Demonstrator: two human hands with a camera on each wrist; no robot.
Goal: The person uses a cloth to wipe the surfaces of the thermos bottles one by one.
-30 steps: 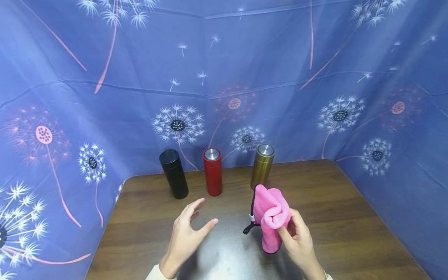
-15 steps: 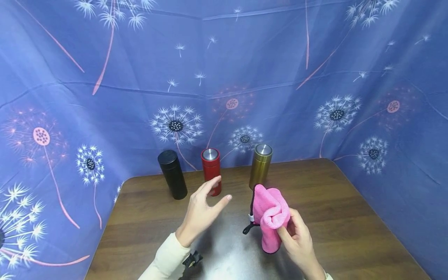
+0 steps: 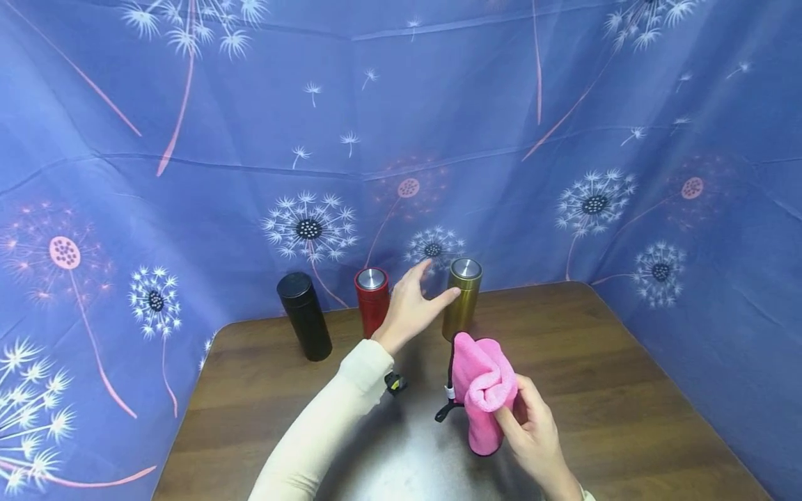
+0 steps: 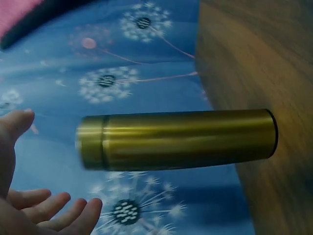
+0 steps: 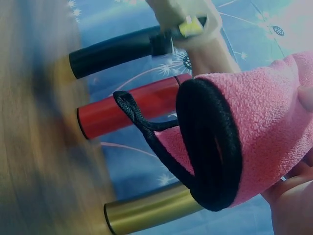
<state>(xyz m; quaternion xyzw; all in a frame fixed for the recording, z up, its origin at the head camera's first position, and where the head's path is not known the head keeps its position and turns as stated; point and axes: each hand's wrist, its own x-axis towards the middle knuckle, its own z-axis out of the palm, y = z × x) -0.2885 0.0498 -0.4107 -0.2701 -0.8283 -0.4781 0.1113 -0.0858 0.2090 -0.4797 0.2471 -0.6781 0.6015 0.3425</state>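
My left hand [image 3: 411,306] reaches out over the table with thumb and fingers spread, just left of a gold thermos flask [image 3: 460,309] with a silver-topped lid. In the left wrist view the gold flask [image 4: 190,139] stands apart from my fingertips [image 4: 93,208]. With thumb and fingers my right hand [image 3: 532,431] pinches a folded pink cloth [image 3: 482,390] with black edging and a small loop. Seen from the right wrist, the cloth [image 5: 269,112] is rolled into a tube-like fold. Behind my left hand stands a red flask [image 3: 372,299], partly hidden.
A black flask [image 3: 305,320] stands left of the red one. All the flasks are near the back edge of the brown wooden table [image 3: 583,348]. A blue curtain [image 3: 501,139] with dandelion prints hangs behind and at both sides.
My left hand has moved forward and right, past the red flask to beside the gold one. The right hand and pink cloth have stayed almost still.
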